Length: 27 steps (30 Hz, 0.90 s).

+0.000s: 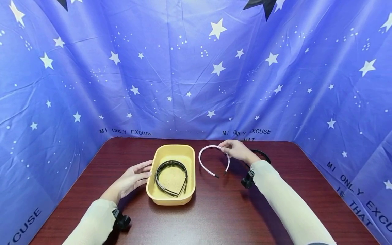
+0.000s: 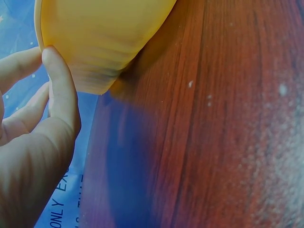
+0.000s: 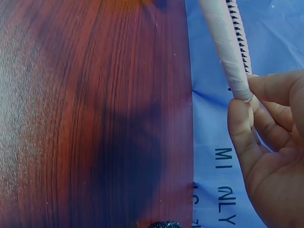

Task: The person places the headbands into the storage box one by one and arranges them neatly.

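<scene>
A pale pink headband (image 1: 201,160) with toothed inner edge and dark tips is pinched between thumb and fingers of my right hand (image 1: 235,149). In the right wrist view, the pinch lies on the smooth pink band (image 3: 225,42). My left hand (image 1: 133,177) touches the left side of a yellow basin (image 1: 192,170), its fingers fairly straight and the fingertips at the rim. The left wrist view has the thumb against the basin's outer wall (image 2: 99,38). Inside the basin lie black toothed headbands (image 1: 173,162), overlapping each other.
Another black headband (image 1: 261,154) lies on the table behind my right forearm, partly hidden by it. The dark red wooden table (image 1: 217,217) reaches back to a blue star-printed curtain (image 1: 183,75), which also hangs along both sides.
</scene>
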Motion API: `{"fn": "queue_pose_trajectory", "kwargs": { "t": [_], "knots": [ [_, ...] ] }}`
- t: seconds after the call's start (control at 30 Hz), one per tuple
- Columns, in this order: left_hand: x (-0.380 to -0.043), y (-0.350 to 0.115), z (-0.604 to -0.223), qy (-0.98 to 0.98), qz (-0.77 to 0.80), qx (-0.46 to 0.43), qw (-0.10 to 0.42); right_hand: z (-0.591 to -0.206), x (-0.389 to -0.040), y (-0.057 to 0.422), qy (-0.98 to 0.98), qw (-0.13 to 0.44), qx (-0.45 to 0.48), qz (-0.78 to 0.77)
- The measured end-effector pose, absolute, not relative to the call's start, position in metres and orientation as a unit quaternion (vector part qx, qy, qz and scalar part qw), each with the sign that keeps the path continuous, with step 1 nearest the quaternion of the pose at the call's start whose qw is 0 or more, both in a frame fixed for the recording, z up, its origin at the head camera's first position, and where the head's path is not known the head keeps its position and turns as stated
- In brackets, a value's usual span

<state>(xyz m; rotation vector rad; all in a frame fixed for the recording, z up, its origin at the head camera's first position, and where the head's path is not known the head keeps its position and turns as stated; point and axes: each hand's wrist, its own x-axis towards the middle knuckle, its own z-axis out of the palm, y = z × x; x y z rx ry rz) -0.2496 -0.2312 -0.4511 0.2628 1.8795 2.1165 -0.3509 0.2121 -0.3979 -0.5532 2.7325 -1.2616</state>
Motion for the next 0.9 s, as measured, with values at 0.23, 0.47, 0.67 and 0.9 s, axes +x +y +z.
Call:
{"fn": "queue_pose_trajectory", "kwargs": {
  "t": [0.23,0.47,0.67,0.9],
  "knots": [
    [-0.25,-0.231,-0.451,0.656,0.733,0.094,0.15,-0.396,-0.346,0.203,0.89,0.045,-0.189,-0.413],
    [-0.251,-0.231,-0.452,0.657,0.733,0.097,0.151,-0.395,-0.346,0.195,0.884,0.053,-0.203,-0.419],
    [-0.25,-0.231,-0.451,0.658,0.732,0.094,0.149,-0.391,-0.342,0.185,0.879,0.055,-0.211,-0.423],
    [-0.25,-0.231,-0.45,0.657,0.733,0.095,0.149,-0.391,-0.343,0.174,0.872,0.062,-0.225,-0.429]
  ]
}}
